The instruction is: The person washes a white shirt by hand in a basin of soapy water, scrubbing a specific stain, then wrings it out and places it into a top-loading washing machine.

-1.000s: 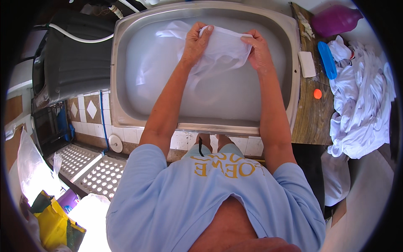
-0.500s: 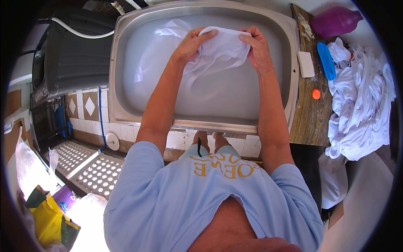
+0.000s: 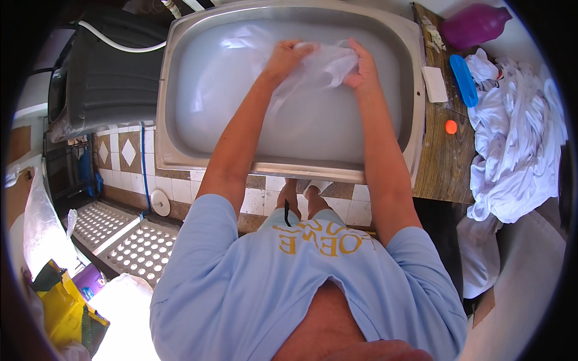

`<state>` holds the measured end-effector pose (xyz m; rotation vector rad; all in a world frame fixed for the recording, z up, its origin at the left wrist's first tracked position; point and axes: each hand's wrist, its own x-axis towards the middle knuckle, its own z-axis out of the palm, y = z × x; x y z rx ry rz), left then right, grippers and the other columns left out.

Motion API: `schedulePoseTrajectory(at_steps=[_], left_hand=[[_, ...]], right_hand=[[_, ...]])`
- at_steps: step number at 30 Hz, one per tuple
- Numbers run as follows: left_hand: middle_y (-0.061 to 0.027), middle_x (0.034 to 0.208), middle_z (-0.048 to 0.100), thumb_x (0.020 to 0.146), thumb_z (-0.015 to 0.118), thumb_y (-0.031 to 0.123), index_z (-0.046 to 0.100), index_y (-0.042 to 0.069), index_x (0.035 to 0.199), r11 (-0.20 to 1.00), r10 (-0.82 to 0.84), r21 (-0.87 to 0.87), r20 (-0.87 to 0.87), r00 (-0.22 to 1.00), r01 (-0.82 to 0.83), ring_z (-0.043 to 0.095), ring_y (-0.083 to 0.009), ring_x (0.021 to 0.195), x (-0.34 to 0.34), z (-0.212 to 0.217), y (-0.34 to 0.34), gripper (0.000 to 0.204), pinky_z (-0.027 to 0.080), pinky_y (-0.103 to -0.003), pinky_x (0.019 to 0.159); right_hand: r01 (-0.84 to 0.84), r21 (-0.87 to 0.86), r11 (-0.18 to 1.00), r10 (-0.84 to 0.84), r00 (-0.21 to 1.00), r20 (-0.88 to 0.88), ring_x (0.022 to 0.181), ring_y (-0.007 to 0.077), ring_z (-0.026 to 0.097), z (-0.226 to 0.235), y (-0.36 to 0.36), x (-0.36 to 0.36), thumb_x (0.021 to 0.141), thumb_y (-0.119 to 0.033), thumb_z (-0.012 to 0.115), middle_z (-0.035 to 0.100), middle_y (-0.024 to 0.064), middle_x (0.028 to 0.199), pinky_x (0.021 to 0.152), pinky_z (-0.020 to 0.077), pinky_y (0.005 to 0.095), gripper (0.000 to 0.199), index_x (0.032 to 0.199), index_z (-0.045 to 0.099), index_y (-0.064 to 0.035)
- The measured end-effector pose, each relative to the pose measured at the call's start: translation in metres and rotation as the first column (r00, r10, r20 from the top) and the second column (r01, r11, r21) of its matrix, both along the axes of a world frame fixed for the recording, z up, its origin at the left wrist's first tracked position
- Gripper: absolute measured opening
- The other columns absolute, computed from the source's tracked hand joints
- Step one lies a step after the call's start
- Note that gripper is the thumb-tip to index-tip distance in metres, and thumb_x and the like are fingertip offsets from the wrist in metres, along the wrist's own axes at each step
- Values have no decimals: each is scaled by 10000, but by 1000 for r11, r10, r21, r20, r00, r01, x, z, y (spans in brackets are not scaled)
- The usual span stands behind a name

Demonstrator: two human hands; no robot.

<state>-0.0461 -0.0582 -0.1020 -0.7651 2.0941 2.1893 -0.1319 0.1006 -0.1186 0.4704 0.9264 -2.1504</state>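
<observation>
Hands are bunching a white cloth (image 3: pixel 322 63) at the far end of a steel sink (image 3: pixel 180 120) full of cloudy water. The left hand (image 3: pixel 288 55) is closing its fingers over the cloth's left side, while the right hand (image 3: pixel 363 73) is curling around the right side, thumb pressing into the folds, so the fabric is being gripped between both and held partly above the water, its lower part trailing under the surface. Both forearms are reaching straight across the basin from the near rim, leaving open water to either side and toward the person. The sink's raised rim is closing in the work on all sides. To the right, a wooden counter (image 3: pixel 442 162) is carrying a white bar of soap (image 3: pixel 434 83), a blue brush (image 3: pixel 463 72), a small orange cap (image 3: pixel 451 126) and a purple jug (image 3: pixel 472 25), with a heap of white laundry (image 3: pixel 518 144) crowding its far edge. A dark cover (image 3: pixel 111 66) is lying to the left.
</observation>
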Motion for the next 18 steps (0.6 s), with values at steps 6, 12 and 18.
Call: schedulePoseTrajectory(at_steps=[6, 12, 18], left_hand=[[-84, 631, 586, 690, 764, 244, 640, 82, 643, 826, -205, -520, -636, 744, -217, 565, -205, 556, -13, 24, 79, 209, 455, -298, 555], [-151, 655, 604, 741, 677, 154, 605, 6, 677, 785, -6, -544, -484, 875, -296, 614, -221, 618, -38, -9, 61, 177, 450, -327, 578], [-144, 718, 636, 713, 610, 194, 667, 90, 702, 728, -80, -648, -403, 912, -223, 600, -359, 697, -49, 4, 53, 119, 493, -382, 694]], right_hand=[[-49, -260, 964, 8, 988, -155, 973, 258, 577, -20, -11, 24, 881, -247, 573, 600, 106, 1035, 833, 486, 419, 248, 1053, 570, -69], [5, -462, 887, -46, 996, -78, 921, 210, 603, -21, -18, 44, 888, -260, 550, 614, 72, 1007, 782, 513, 371, 213, 1015, 573, -91], [-31, -299, 954, -31, 979, -200, 822, 188, 569, -42, -11, 25, 904, -344, 537, 565, 55, 862, 751, 485, 362, 259, 873, 548, -87]])
